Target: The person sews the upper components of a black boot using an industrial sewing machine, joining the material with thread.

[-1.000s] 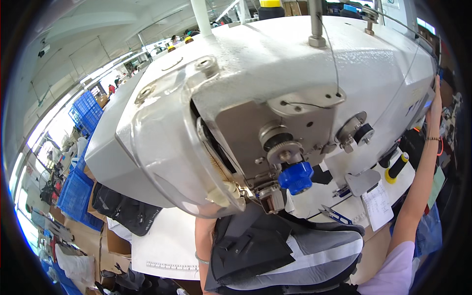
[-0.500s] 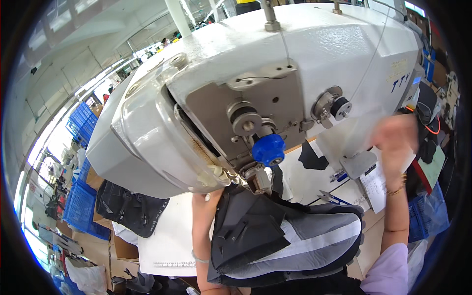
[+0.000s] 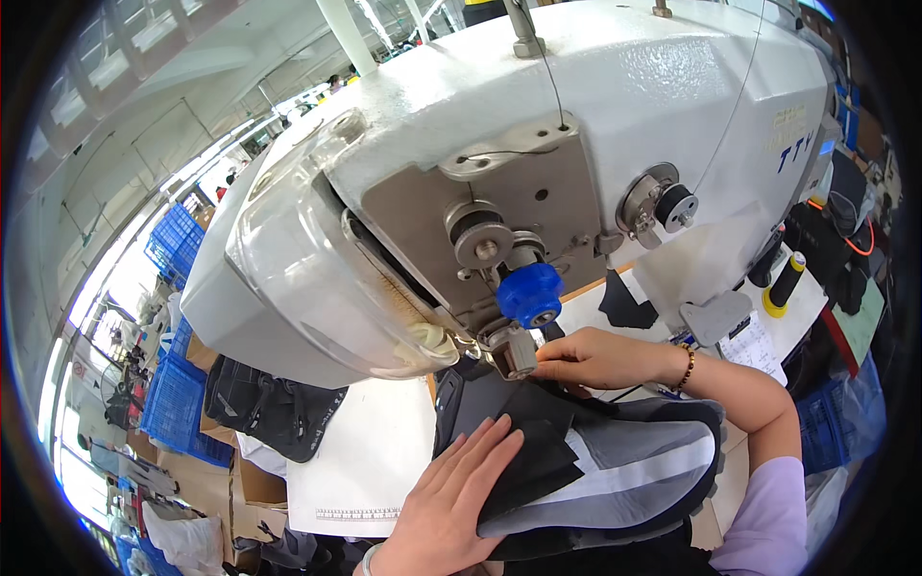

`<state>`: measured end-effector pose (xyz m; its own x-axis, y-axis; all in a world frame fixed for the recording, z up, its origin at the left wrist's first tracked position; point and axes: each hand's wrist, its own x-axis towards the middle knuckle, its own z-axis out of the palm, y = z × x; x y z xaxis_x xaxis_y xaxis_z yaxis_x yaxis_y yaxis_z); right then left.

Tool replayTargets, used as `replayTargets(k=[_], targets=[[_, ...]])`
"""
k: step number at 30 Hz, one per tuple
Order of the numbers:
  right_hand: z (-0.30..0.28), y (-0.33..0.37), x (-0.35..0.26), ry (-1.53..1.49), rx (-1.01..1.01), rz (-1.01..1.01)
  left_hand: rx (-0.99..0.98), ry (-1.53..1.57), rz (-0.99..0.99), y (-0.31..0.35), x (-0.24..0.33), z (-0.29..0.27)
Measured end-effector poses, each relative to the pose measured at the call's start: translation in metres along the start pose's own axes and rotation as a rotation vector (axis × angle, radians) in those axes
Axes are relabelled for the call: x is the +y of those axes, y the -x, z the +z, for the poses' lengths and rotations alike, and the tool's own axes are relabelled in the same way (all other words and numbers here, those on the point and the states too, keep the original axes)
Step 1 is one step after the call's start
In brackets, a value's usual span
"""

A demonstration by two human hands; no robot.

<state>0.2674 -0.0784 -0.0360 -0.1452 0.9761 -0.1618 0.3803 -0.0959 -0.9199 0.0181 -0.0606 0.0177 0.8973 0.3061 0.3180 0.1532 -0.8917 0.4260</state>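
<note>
A black and grey padded fabric piece with a pale band lies under the head of a large white sewing machine. My left hand lies flat on its near left part, fingers stretched over the black fabric. Close to the right of the machine's needle area, my right hand has thumb and fingers drawn together at the fabric's far edge. Their tips are partly hidden by the machine. Above them sits a blue knob.
Left on the white table lies a black fabric piece with straps. A black thread cone and a written sheet are at the right. Blue crates stand at the left, and another blue crate stands at the right.
My right hand has come from beside the machine's right side to the needle area. My left hand has moved from behind the fabric onto its top. The view has shifted slightly.
</note>
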Motion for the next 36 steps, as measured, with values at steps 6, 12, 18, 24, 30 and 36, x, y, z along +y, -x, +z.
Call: replayTargets(k=[6, 12, 18, 24, 30, 36], targets=[[0.001, -0.008, 0.011, 0.186, 0.094, -0.254, -0.049, 0.131, -0.052, -0.003, -0.010, -0.004], [0.001, -0.015, 0.012, -0.164, 0.222, -0.196, 0.143, 0.012, -0.007, 0.001, 0.003, 0.012], [0.007, -0.035, 0.033, 0.017, 0.533, -0.469, 0.105, 0.032, -0.038, 0.000, 0.000, 0.005], [0.005, -0.040, 0.044, -0.036, 0.571, -0.539, 0.053, 0.014, -0.016, -0.007, 0.004, 0.003], [0.004, -0.047, 0.041, -0.182, 0.457, -0.458, -0.083, 0.097, -0.004, -0.016, -0.002, -0.007], [0.002, -0.036, 0.018, -0.209, 0.464, -0.257, -0.273, 0.194, 0.060, -0.021, -0.024, -0.020]])
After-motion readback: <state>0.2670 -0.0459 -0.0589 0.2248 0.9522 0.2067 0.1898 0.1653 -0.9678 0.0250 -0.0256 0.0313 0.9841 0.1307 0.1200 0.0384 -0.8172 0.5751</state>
